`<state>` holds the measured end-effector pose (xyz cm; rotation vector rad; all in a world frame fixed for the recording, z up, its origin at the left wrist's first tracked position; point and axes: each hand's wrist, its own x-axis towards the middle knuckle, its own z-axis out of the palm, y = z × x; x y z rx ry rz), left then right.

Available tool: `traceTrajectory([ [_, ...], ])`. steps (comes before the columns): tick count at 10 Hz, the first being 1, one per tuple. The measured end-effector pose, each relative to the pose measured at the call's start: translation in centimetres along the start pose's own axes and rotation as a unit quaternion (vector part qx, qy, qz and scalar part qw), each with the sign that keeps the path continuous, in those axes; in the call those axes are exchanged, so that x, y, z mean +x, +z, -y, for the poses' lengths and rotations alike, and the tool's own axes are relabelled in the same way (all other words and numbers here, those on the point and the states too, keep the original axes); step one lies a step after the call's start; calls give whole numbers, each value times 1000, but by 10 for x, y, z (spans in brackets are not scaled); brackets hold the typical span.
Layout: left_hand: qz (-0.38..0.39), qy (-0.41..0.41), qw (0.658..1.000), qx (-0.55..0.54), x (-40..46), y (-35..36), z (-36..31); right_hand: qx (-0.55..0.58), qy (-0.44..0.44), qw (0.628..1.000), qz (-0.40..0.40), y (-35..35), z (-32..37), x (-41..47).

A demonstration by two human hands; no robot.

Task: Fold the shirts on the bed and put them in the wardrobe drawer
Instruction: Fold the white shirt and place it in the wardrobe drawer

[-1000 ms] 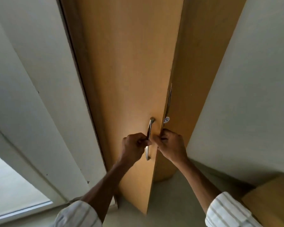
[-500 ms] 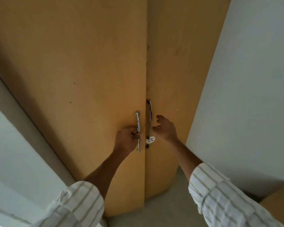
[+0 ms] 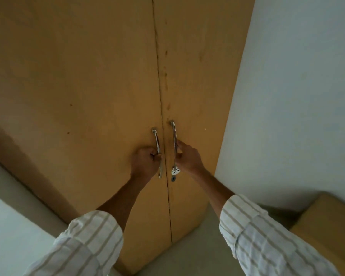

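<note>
A person in striped sleeves faces the closed wooden wardrobe doors (image 3: 108,96). The left hand (image 3: 145,164) is curled round the left metal handle (image 3: 157,144); the right hand (image 3: 187,158) grips the right handle (image 3: 174,134). A small white tag, possibly a key fob (image 3: 175,171), hangs just above the keyhole. The doors hide drawer and shirts.

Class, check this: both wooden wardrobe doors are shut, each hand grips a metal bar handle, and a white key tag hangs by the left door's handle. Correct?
Not quite. In the head view the white key tag hangs on the right wooden wardrobe door, under the right hand. The rest holds.
</note>
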<state>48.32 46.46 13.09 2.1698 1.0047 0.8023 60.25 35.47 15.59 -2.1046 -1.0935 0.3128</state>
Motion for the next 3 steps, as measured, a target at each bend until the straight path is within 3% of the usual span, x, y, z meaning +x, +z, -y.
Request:
traceTrajectory([
  [3, 88, 16, 991, -99, -7, -11, 11, 19, 166, 985, -50, 13, 7, -98],
])
